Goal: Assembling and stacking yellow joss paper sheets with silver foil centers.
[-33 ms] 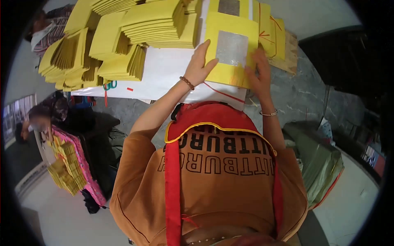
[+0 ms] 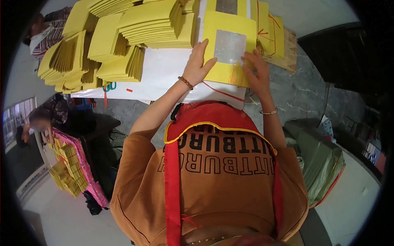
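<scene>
A stack of yellow paper (image 2: 232,74) with a silver foil panel on top lies before me on the white table. My left hand (image 2: 198,64) rests along the stack's left edge, fingers stretched and thumb apart over the paper. At the right edge is my right hand (image 2: 257,71), its fingers apart and slightly bent, the tips by the foil panel. Neither hand grips anything. A red string (image 2: 223,92) comes out at the near left corner of the stack. Just beyond lies another yellow sheet with a silver panel (image 2: 226,6), partly cut off by the frame.
Folded yellow paper bundles (image 2: 150,22) are piled at the left of the white table (image 2: 164,61). Green-handled scissors (image 2: 109,86) lie at its near edge. Red-tied yellow bundles (image 2: 271,39) sit on a wooden board (image 2: 289,51) at right. Another person (image 2: 51,110) is by a pink-covered table (image 2: 84,164).
My right hand has moved slightly left, its fingers now closer to the foil panel. My left hand stays at the stack's left edge.
</scene>
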{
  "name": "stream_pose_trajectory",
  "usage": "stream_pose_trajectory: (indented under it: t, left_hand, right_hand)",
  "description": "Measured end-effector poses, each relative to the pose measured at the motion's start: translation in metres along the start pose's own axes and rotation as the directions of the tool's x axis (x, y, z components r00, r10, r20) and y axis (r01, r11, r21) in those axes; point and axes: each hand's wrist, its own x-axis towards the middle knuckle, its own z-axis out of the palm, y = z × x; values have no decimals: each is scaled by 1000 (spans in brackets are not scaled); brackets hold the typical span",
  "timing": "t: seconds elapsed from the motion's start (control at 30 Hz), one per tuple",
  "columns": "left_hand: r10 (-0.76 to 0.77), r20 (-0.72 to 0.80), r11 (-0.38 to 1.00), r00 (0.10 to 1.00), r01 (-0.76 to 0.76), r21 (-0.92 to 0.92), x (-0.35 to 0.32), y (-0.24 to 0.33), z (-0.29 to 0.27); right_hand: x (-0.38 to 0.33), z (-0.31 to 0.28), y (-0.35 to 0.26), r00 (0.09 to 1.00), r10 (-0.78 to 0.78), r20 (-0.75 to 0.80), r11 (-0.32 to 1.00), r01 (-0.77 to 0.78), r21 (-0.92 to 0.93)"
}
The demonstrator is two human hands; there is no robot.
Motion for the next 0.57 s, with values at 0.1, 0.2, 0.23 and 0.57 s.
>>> stream_pose_trajectory:
  t: [0.1,0.2,0.23,0.57]
  left_hand:
    - [140,-43,908,989,-111,404,1,22,-7]
    - [338,173,822,925,-380,426,6,47,-23]
    - [389,360,803,848,-504,319,5,50,-25]
    - [296,609,875,736,-464,135,11,41,-30]
  right_hand:
    - [-1,-1,8,997,-82,11,997,82,-6]
    - [0,-3,7,998,-59,-2,998,59,-17]
    - [-1,-2,7,999,-48,-7,999,48,-19]
    - [-3,0,29,994,60,92,941,-87,327]
